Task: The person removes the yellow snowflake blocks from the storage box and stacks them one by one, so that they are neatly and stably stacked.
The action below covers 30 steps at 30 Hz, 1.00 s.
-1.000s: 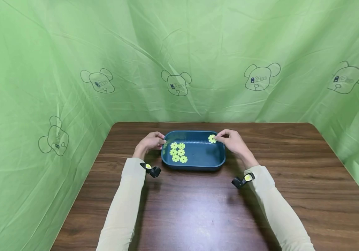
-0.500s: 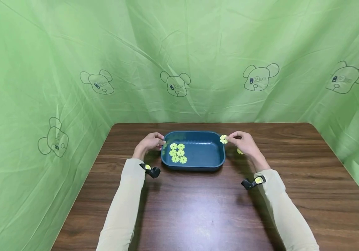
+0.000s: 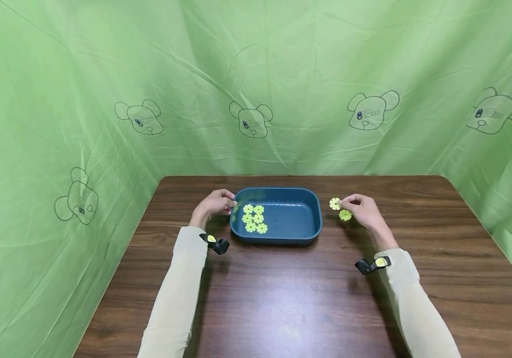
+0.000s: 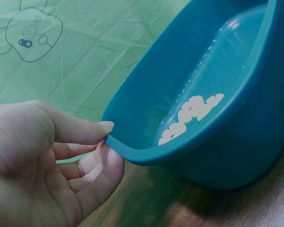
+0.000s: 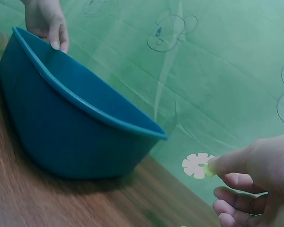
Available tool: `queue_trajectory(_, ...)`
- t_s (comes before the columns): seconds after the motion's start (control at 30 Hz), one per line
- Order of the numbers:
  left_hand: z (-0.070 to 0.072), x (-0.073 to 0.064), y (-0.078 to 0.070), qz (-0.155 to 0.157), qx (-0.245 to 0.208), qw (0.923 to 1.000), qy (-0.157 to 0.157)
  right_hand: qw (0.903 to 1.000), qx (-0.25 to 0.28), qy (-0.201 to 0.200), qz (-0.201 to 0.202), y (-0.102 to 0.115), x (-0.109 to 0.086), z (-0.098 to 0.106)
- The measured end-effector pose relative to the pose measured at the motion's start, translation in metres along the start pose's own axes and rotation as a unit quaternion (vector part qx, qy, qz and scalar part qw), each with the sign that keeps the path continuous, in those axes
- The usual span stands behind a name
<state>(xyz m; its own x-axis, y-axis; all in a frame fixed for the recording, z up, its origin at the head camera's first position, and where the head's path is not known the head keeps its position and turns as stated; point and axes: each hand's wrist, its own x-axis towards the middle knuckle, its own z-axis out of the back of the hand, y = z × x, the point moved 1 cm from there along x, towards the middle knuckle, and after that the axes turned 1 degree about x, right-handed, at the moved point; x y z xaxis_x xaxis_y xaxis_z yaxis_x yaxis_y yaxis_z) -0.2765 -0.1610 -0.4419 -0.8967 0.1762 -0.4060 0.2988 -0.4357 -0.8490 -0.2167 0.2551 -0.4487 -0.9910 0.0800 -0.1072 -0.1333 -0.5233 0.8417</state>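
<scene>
A dark blue plastic basin with rounded corners stands on the table. My left hand pinches its left rim, thumb on the inside edge and fingers below, as the left wrist view shows. Several yellow-green snowflake discs lie flat in rows on the left part of its floor. To the right of the basin, my right hand pinches one snowflake disc between thumb and forefinger, held up above the table. Another snowflake disc lies on the wood just below that hand.
The brown wooden table reaches to a green cloth backdrop with printed bear heads, which also hangs at both sides. Each wrist wears a black strap with a small camera, the right camera hanging over the table.
My right hand has moved right, from over the basin's right end to beyond its rim, bringing the pinched snowflake disc along. The disc on the table came into view. My left hand stays put.
</scene>
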Motion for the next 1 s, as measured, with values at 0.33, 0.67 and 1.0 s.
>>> queue_trajectory(0.33, -0.001, 0.000, 0.000, 0.006, -0.009, 0.9999, 0.000, 0.9997, -0.002, -0.020, -0.017, -0.020, 0.000, 0.009)
queue_trajectory(0.67, -0.001, 0.001, 0.001, 0.004, -0.005, 1.0000, 0.000, 0.9979, -0.042, -0.024, -0.042, -0.034, 0.002, 0.012)
queue_trajectory(1.0, 0.001, 0.002, -0.001, 0.006, 0.000, 1.0000, 0.001, 0.9938, -0.084, -0.020, -0.070, -0.037, 0.006, 0.010)
